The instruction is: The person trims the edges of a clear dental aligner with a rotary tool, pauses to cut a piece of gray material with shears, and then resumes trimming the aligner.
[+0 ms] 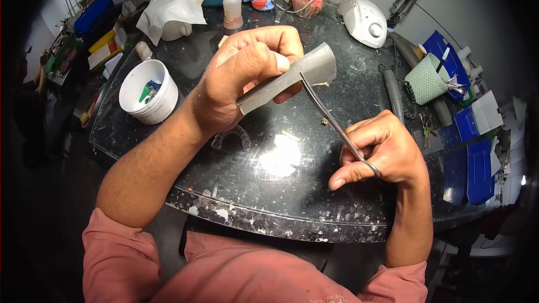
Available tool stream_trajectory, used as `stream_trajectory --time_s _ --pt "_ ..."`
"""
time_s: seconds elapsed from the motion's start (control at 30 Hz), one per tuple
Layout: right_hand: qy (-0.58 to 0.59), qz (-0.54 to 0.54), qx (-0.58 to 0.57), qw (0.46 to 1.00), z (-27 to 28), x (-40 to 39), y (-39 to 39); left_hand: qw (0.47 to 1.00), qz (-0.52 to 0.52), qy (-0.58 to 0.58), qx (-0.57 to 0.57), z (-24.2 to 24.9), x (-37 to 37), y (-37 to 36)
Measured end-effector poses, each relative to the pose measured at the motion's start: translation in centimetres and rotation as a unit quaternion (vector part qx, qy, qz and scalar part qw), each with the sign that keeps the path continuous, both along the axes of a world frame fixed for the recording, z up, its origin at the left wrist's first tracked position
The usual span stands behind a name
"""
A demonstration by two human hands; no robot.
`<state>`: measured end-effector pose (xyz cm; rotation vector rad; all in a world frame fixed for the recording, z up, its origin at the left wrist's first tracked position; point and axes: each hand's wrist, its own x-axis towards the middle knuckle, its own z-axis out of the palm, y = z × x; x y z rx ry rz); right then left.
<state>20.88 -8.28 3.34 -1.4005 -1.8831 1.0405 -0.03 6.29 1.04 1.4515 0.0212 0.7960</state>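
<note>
My left hand [247, 70] is closed on a curved grey sheet [317, 66], thumb on its upper face and fingers behind it. The sheet slants from lower left to upper right above the bench. Metal scissors [331, 120] are in my right hand [384, 148], with a finger loop near my thumb. Their tips meet the lower edge of the sheet near its middle. A clear arch-shaped piece [231, 138] lies on the dark bench [314, 191] below my left wrist.
At the left stands a white tub [149, 92] with small items inside. A bottle [232, 8] and a white control box [364, 21] are at the back. On the right are a green basket [426, 78] and blue trays [480, 171]. Another person [33, 78] is at the far left.
</note>
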Motion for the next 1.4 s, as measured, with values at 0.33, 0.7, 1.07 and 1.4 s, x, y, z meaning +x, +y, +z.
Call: stream_trajectory --time_s 0.33,0.7,1.07,1.4 --pt "-0.011 0.011 -0.056 0.998 -0.1 0.4 0.2 1.0 0.001 -0.01 -0.01 0.4 -0.1 -0.2" --pt "0.347 -0.231 0.067 0.906 -2.7 -2.9 0.8 0.994 0.083 0.024 0.066 -0.9 1.0 -2.5" --pt "0.319 -0.209 0.076 0.921 -2.3 -2.8 0.5 0.993 0.082 0.064 0.063 -1.2 1.1 -3.5" --pt "0.206 -0.2 0.082 0.954 -2.4 -1.8 0.9 0.995 0.075 0.065 -0.017 -1.5 1.3 -2.2"
